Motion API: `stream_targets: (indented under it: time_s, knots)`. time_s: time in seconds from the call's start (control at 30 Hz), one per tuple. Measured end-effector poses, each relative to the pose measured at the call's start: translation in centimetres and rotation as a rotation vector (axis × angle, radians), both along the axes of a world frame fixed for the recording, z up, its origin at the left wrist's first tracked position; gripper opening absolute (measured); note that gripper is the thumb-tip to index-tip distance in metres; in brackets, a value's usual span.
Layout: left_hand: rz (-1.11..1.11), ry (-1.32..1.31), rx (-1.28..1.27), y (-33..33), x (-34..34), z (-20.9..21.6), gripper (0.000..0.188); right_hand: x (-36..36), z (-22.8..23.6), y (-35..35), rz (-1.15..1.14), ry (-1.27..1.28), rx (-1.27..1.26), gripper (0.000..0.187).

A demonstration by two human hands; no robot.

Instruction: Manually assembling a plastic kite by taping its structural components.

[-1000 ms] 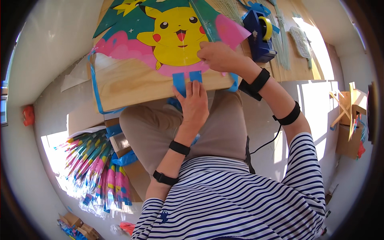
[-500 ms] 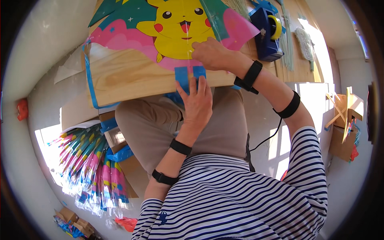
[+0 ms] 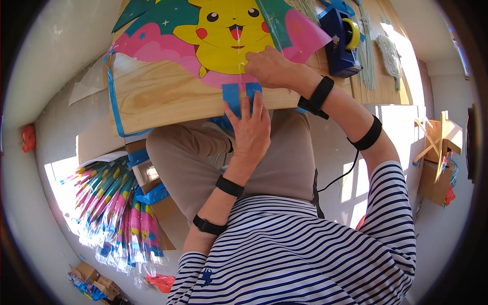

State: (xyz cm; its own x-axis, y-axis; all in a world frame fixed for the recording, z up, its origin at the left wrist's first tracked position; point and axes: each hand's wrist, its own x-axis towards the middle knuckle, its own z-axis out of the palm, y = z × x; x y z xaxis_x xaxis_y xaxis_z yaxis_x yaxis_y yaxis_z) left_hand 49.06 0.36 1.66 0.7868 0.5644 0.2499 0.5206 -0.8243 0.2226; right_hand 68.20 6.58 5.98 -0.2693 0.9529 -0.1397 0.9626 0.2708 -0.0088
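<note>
A thin plastic kite, printed with a yellow cartoon character on pink and teal, lies flat on the wooden table. A narrow shiny line runs down its middle. Two blue strips extend from its lower tip toward the near table edge. My left hand rests its spread fingertips on these strips, palm down. My right hand is closed, fingers curled, over the kite's lower right edge beside the middle line; whatever its fingers hold is hidden.
A dark blue tape dispenser with a yellow core stands right of the kite. Thin pale rods and a clear plastic pack lie beyond it. Many bagged, rolled kites fan out at lower left. A cardboard box sits at right.
My left fingers have shifted slightly up over the right-hand blue strip. My right hand has barely moved, and the kite lies in the same place.
</note>
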Motion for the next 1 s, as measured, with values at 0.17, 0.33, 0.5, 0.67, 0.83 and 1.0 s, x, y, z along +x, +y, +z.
stream_targets:
  time_s: [0.17, 0.33, 0.5, 0.67, 0.83, 1.0]
  knots:
    - [0.005, 0.043, -0.004, 0.08, -0.04, 0.04, 0.049, -0.03, -0.01, -0.1, -0.007, -0.003, -0.013, 0.012]
    - [0.003, -0.024, -0.042, 0.2, 0.07, 0.27, 0.042, -0.12, -0.15, 0.08, -0.014, -0.015, -0.018, 0.013]
    - [0.005, -0.003, -0.033, 0.3, 0.02, 0.38, 0.045, -0.1, -0.02, 0.08, -0.003, -0.013, -0.005, 0.012]
    - [-0.003, 0.052, -0.018, 0.35, -0.08, 0.38, 0.051, 0.0, 0.17, -0.01, -0.012, 0.001, -0.012, 0.01]
    - [-0.008, 0.036, -0.029, 0.42, -0.09, 0.27, 0.051, 0.13, -0.04, 0.04, 0.002, 0.019, 0.02, 0.01]
    - [-0.024, 0.042, -0.01, 0.53, -0.08, 0.34, 0.051, 0.01, -0.28, 0.38, 0.01, 0.004, 0.043, 0.009]
